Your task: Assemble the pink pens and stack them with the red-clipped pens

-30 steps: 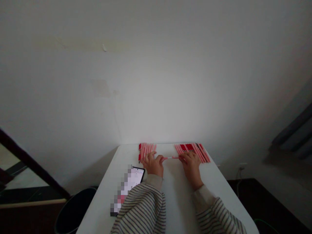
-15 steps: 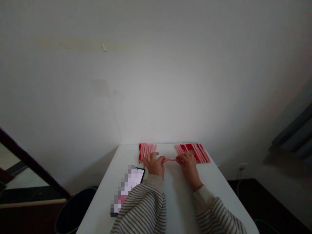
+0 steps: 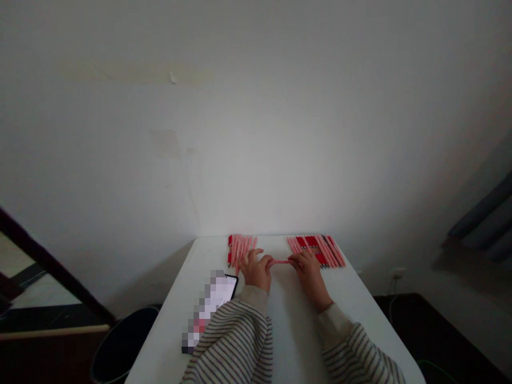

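Observation:
A thin pink pen (image 3: 282,262) lies crosswise between my hands, above the white table (image 3: 294,320). My left hand (image 3: 256,269) pinches its left end with thumb and forefinger, the other fingers bent upward. Its right end is gripped by the fingers of my right hand (image 3: 308,269). Beside my left hand, toward the wall, is a row of pink pens (image 3: 242,246) with a red piece at its left edge. A wider row of pink pens (image 3: 328,252) rests on red pieces just beyond and right of my right hand.
A phone (image 3: 220,296) with a lit, partly blurred screen lies left of my left forearm. The wall (image 3: 260,133) rises behind the table's back edge. On the floor at the left stands a dark bin (image 3: 124,346). Grey fabric (image 3: 484,213) hangs at the far right.
The pen's two parts appear pushed closer together, and the lighter section between my hands now looks evenly pink. Both hands have otherwise barely moved.

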A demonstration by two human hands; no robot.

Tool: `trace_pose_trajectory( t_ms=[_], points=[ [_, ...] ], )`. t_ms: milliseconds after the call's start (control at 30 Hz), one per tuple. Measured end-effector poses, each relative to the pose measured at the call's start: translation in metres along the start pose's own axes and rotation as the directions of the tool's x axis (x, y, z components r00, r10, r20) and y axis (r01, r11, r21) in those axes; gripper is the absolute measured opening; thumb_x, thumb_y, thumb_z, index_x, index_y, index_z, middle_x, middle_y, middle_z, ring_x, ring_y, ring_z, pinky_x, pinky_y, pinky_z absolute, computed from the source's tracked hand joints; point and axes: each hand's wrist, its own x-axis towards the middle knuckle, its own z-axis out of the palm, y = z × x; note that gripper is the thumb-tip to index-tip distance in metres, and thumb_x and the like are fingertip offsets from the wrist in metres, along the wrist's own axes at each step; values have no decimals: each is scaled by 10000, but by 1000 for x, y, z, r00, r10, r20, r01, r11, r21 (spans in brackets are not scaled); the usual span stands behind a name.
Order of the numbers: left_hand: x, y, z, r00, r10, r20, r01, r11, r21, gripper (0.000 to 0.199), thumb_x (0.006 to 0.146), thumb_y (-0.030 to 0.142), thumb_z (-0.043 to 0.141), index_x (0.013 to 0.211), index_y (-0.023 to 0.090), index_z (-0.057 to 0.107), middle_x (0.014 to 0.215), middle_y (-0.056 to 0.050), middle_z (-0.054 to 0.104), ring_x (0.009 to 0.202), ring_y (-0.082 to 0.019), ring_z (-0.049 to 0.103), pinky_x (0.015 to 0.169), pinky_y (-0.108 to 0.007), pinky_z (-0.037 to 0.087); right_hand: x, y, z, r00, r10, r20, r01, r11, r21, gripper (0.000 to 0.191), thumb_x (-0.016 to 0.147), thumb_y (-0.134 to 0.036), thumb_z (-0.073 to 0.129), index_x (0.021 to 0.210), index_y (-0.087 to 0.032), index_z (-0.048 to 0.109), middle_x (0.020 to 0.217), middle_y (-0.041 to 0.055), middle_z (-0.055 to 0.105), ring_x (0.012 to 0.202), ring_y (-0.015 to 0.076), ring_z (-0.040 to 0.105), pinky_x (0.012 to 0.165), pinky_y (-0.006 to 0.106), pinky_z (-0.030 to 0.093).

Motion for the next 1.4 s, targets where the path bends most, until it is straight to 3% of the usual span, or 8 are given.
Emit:
trace_pose_trajectory(
  t_ms=[200, 367, 633, 933, 1133, 1400],
  points=[
    [-1, -1, 2, 1000, 14, -24, -15, 1000, -19, 219, 831, 423, 505, 830, 346, 710, 1119, -6, 598, 1135, -244, 423, 1018, -530, 249, -2, 0, -2, 998, 62, -16, -61, 998, 19, 348, 927, -434, 380, 988, -232, 657, 910, 65, 652, 920, 222, 527, 813, 370, 396],
    [0, -4, 5, 999, 12, -34, -12, 1000, -17, 221, 826, 433, 510, 833, 345, 712, 1105, -18, 599, 1128, -245, 427, 1006, -527, 263, -3, -2, 0, 996, 72, -42, -72, 997, 14, 367, 855, -485, 513, 1094, -217, 588, 915, 60, 643, 894, 218, 540, 836, 376, 394],
    [-2, -2, 6, 997, 11, -77, -12, 1000, -12, 179, 815, 397, 540, 822, 346, 711, 1116, -23, 579, 1116, -237, 435, 998, -499, 277, -2, 0, 2, 1000, 21, -18, -22, 997, -78, 241, 881, -431, 493, 884, -235, 633, 894, 44, 655, 905, 213, 533, 821, 359, 373],
    [-5, 8, 2, 994, -59, -95, 58, 998, -13, 158, 810, 359, 557, 814, 315, 709, 1090, -33, 601, 1078, -227, 469, 957, -452, 300, -4, -7, 1, 1000, 19, -8, -20, 981, -193, 329, 922, -435, 404, 848, -252, 667, 876, 51, 619, 895, 222, 500, 812, 369, 368],
    [-5, 15, -2, 985, -151, -89, 152, 988, -1, 133, 799, 338, 577, 817, 298, 703, 1095, -28, 614, 1083, -241, 473, 959, -474, 284, -3, -4, 2, 998, -29, -60, 22, 994, -109, 292, 885, -448, 480, 1032, -229, 605, 1018, 66, 614, 1027, 243, 485, 882, 390, 369],
    [-5, 13, -1, 987, -134, -83, 133, 991, -18, 147, 806, 318, 563, 814, 300, 709, 1100, -20, 614, 1084, -240, 458, 967, -468, 282, -2, -2, 1, 999, -8, -49, -1, 986, -167, 273, 896, -449, 460, 901, -243, 639, 933, 55, 614, 934, 230, 492, 849, 387, 359]
  ],
)
